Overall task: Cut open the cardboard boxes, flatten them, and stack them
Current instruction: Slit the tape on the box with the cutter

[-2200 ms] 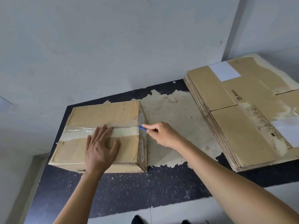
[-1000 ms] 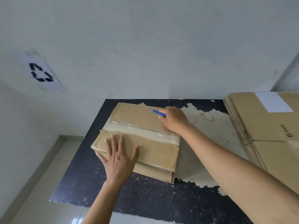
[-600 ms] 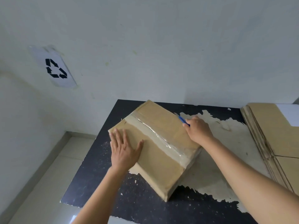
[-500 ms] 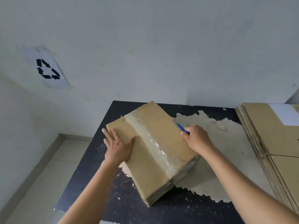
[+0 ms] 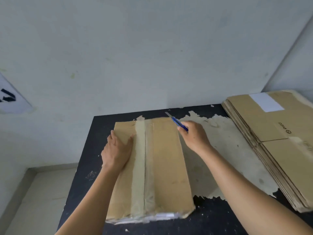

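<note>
Box (image 5: 162,167) — left grip (image 5: 116,150) flat on it | right grip (image 5: 194,137) clamps knife (image 5: 177,122) | flattened stack (image 5: 279,150) right

Single head-worn wide-angle camera, aimed forward and down.
It looks from above the near edge of the dark table (image 5: 88,158); it faces the pale wall (image 5: 152,56) behind; the wall fills the upper half; the cardboard box (image 5: 166,167) lies close below, centre frame.

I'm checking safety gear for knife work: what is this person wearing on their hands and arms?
Nothing protective shows. The left hand and right hand are bare, with no gloves and no rings visible. The left forearm and right forearm are bare to the frame's edge: no sleeves, watch or wristbands.
</note>
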